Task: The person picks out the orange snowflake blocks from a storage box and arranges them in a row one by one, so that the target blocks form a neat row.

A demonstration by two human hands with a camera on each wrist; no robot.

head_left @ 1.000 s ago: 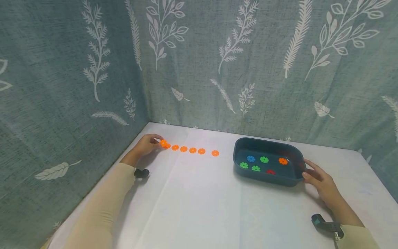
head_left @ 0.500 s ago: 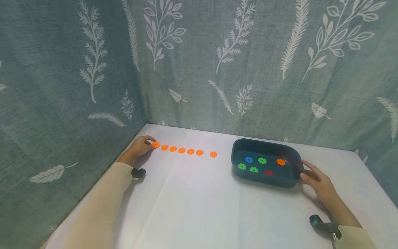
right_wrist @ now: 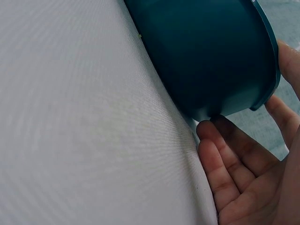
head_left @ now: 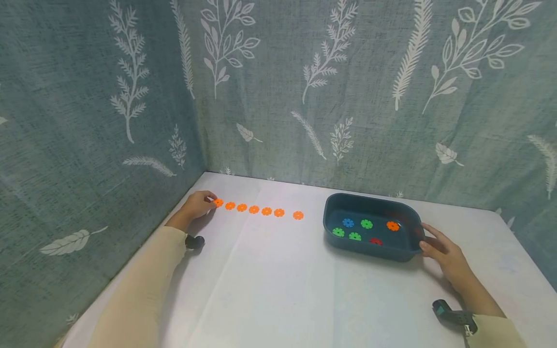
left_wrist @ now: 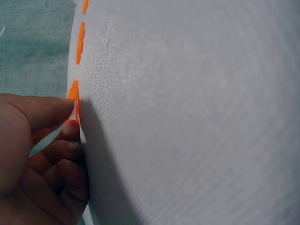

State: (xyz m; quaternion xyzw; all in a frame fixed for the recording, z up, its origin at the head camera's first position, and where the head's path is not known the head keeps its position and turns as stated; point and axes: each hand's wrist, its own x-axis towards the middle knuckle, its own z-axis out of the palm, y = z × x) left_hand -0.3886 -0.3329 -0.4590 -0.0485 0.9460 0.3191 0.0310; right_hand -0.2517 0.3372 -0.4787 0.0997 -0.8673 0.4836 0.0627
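Observation:
At the left end of a row of orange flower-shaped discs (head_left: pixel 254 209), my left hand (head_left: pixel 197 204) pinches the endmost orange disc (head_left: pixel 219 202) between thumb and fingertip. The left wrist view shows this orange disc (left_wrist: pixel 75 96) low against the white surface, partly covered by the fingers. My right hand (head_left: pixel 450 258) touches the right end of a dark teal tub (head_left: pixel 370 248). In the right wrist view its loosely extended fingers (right_wrist: pixel 220 159) meet the outer wall and rim of the tub (right_wrist: pixel 206 56).
Inside the tub lie a blue disc (head_left: pixel 348 223), several green discs (head_left: pixel 367 224), an orange disc (head_left: pixel 393 225) and a red disc (head_left: pixel 376 241). A leaf-patterned curtain (head_left: pixel 278 96) borders the white table (head_left: pixel 270 280) at the back and left.
My left hand has moved left with its disc, away from the neighbouring disc, and the disc now lies lower, in line with the row. The right hand stays at the tub.

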